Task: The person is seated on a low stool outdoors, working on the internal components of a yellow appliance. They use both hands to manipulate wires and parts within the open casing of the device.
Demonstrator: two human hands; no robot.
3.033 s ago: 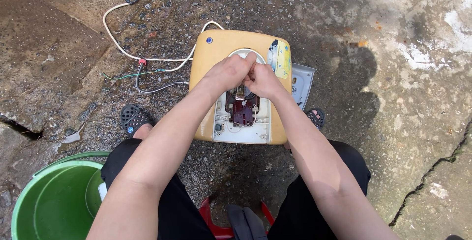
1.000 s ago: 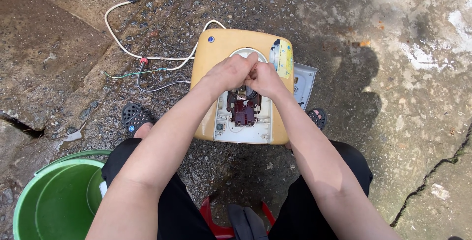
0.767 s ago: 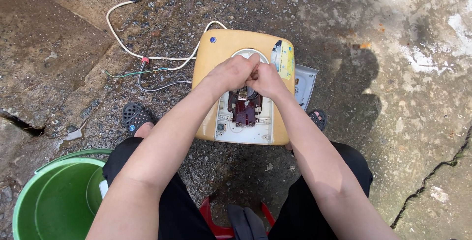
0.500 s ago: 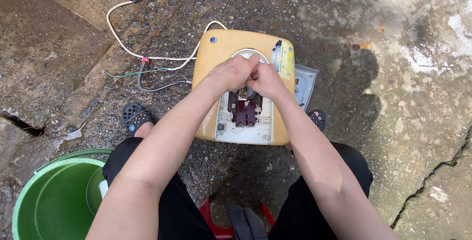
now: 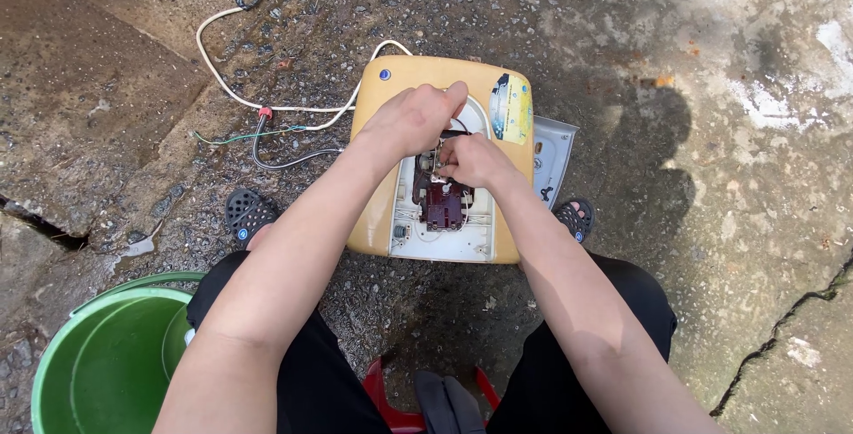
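From my feed, a yellow appliance casing [image 5: 382, 185] lies flat on the wet concrete ground [image 5: 729, 185] just ahead of the knees, its long axis running from 6 to 12 o'clock, with the rounded end and a small blue button [image 5: 384, 73] at 12. An oval sticker [image 5: 512, 107], yellow with blue and white patches, sits on the casing's upper right, at about 1 o'clock from the opened middle. A pale grey rectangular panel [image 5: 554, 151] pokes out from under the right edge at 3 o'clock. Inside the white opening I see a dark red part [image 5: 442, 206] with thin wires. My left hand [image 5: 410, 119] and right hand [image 5: 473, 160] are close together over that opening, fingers curled; I cannot tell what either one pinches. A white cord [image 5: 233, 87] loops off toward 10 o'clock beside red, green and grey wires [image 5: 267, 136]. A green bucket [image 5: 107, 358] stands at 8 o'clock, and a red stool [image 5: 391, 398] shows at 6.
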